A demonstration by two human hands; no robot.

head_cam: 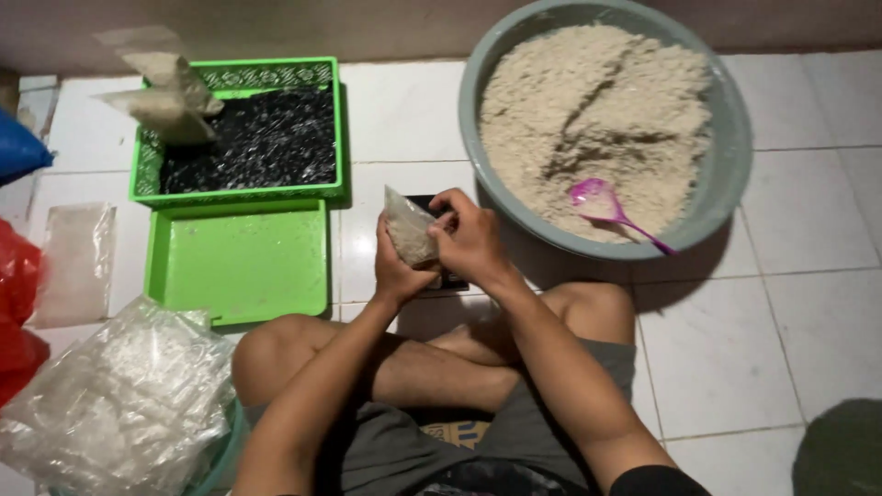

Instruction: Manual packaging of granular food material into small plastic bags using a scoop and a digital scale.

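Note:
Both my hands hold a small clear plastic bag (408,230) filled with pale coarse powder, just above a dark flat object (450,278) on the tiled floor. My left hand (395,268) cups the bag from below. My right hand (469,237) pinches its top edge. A big grey basin (735,156) heaped with the same pale powder stands right behind my hands, with a pink scoop (602,204) resting in it. I sit cross-legged on the floor.
A green crate (237,195) lined with black plastic stands at the left, filled bags (165,96) at its far corner. Its green lid (241,262) lies in front. A pile of empty clear bags (115,404) sits near my left knee. Red and blue bags lie at the left edge.

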